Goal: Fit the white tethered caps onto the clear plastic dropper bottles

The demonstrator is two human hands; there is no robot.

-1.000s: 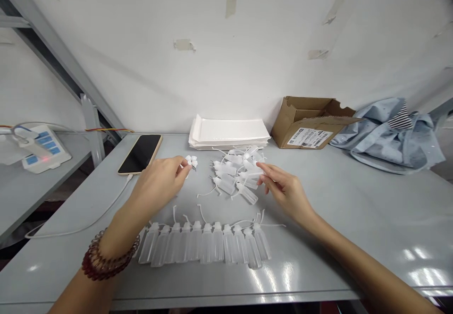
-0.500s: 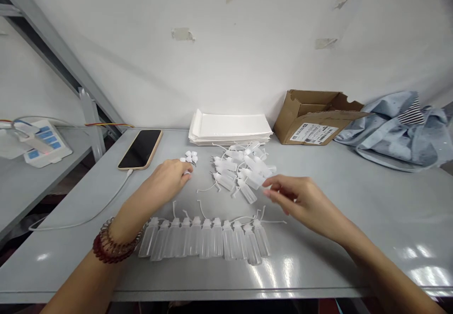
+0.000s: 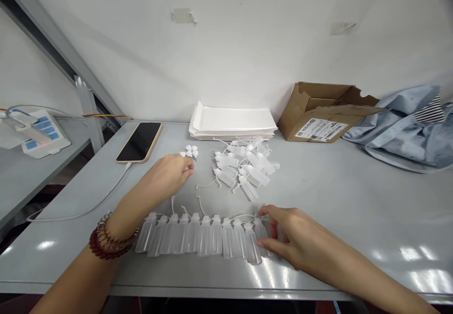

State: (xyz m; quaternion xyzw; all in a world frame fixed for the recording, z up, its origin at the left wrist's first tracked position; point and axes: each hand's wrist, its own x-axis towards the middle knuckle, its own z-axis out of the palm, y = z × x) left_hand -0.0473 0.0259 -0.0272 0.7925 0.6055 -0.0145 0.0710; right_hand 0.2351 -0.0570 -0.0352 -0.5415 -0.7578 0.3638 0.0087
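Observation:
Small clear plastic squeeze bottles (image 3: 205,238) with white tops and thin white strap tails lie side by side in a row near the table's front edge. My right hand (image 3: 288,233) is at the row's right end, its thumb and index finger spread around the last bottle (image 3: 261,231), partly covering it. Fingertips closed together, my left hand (image 3: 171,170) rests beside a few small white caps (image 3: 191,151); whatever is between those fingers is hidden. A loose heap of similar bottles (image 3: 247,163) lies between and beyond my hands.
Behind the heap is a stack of white trays or envelopes (image 3: 233,120). An open cardboard box (image 3: 318,120) and a light blue cloth bag (image 3: 406,125) stand at the back right. A phone (image 3: 139,143) with a white charging cable (image 3: 106,196) lies to the left.
My right hand has come from the heap's right side down toward me to the row's right end. My left hand stays by the white caps. The view has shifted slightly.

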